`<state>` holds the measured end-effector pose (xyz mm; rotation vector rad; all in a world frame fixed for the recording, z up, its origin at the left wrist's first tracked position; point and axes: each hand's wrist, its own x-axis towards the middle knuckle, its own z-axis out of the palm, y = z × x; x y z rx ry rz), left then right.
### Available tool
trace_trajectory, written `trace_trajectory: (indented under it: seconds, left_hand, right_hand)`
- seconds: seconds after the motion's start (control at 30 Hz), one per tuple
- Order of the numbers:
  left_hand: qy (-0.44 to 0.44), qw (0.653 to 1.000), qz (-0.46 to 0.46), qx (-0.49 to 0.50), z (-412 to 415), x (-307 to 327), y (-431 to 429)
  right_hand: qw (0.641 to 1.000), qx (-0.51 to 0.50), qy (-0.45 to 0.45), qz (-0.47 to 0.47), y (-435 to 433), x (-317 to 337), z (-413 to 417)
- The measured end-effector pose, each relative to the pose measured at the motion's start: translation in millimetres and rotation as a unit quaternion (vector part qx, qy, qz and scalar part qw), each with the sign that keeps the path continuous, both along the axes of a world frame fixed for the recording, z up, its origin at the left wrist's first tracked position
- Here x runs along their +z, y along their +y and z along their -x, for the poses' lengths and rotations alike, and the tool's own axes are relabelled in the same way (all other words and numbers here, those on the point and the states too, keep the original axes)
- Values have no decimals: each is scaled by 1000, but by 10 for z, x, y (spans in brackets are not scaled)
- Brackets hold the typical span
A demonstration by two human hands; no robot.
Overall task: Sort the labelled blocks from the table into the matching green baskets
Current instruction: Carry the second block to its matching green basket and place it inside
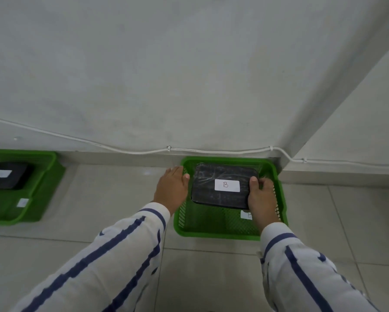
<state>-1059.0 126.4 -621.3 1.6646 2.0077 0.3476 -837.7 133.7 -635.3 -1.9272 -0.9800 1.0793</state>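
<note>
A black block (220, 186) with a white label marked B sits inside a green basket (222, 230) on the floor by the wall. The basket carries a small white label (245, 215), partly hidden by my wrist. My right hand (262, 197) grips the block's right edge, thumb on top. My left hand (172, 188) lies at the basket's left rim beside the block, fingers together and flat, its fingertips touching the rim; whether they hold the block's left edge I cannot tell. A second green basket (38, 188) at the far left holds another black block (5, 175) with a white label.
Both baskets stand on a pale tiled floor against a grey wall. A white cable (168, 149) runs along the wall just above the skirting. A wall corner juts out right of the near basket.
</note>
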Motion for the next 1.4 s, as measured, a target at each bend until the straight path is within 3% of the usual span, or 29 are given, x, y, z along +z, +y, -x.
trace_trajectory:
  seconds: [0.2,0.6,1.4]
  left_hand:
    - [-42,999,-2,4,-42,-532,70]
    - [-120,989,27,87,-130,-930,237]
    - [-89,990,3,105,-64,-1119,241]
  right_hand:
    - [1000,6,-6,-2,150,-502,19]
    - [1000,8,-11,21,202,-859,-3]
    - [991,110,-4,75,184,-1081,232]
